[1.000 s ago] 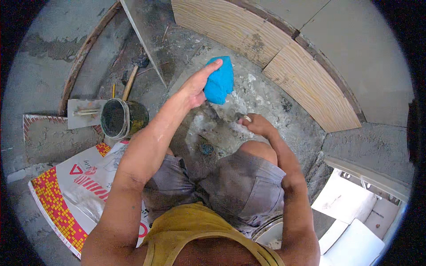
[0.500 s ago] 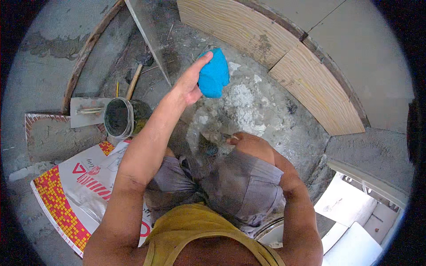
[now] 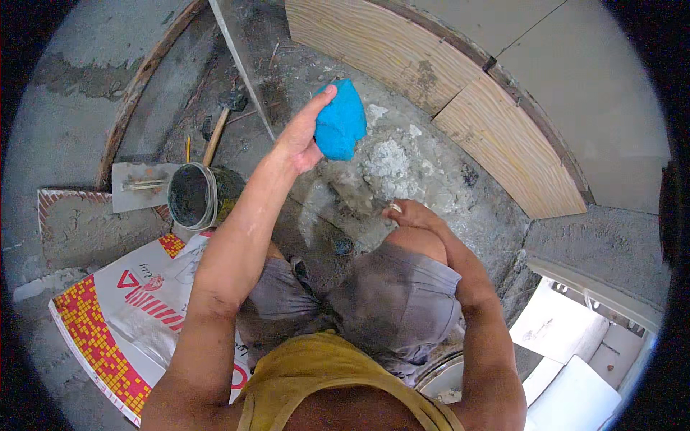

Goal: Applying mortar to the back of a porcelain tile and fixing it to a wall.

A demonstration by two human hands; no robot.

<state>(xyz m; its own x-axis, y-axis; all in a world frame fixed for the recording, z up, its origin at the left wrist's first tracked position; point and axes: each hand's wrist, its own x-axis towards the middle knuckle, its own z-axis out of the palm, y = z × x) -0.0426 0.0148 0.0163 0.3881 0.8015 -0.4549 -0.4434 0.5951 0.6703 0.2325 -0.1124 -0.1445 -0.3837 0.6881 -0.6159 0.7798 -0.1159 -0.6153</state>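
Note:
In my left hand (image 3: 305,136) is a bright blue sponge (image 3: 341,121), held up in front of me with my thumb along its upper left edge. Its surface looks rough and its outline uneven. My right hand (image 3: 415,215) is closed above my right knee, beside the wet cement-smeared floor (image 3: 388,169). A small pale bit (image 3: 392,207) shows at its fingers; what it grips is blurred and I cannot make it out.
A bucket (image 3: 192,195) stands left, near a hammer (image 3: 215,136), a pencil and a flat plate (image 3: 140,188). A printed sack (image 3: 136,302) lies at lower left. Plywood boards (image 3: 510,151) line the far right. A straight strip (image 3: 241,68) slants at the back. A round container (image 3: 444,381) sits by my right hip.
My right hand has moved up and to the right, away from my lap. The left hand and sponge have shifted slightly left.

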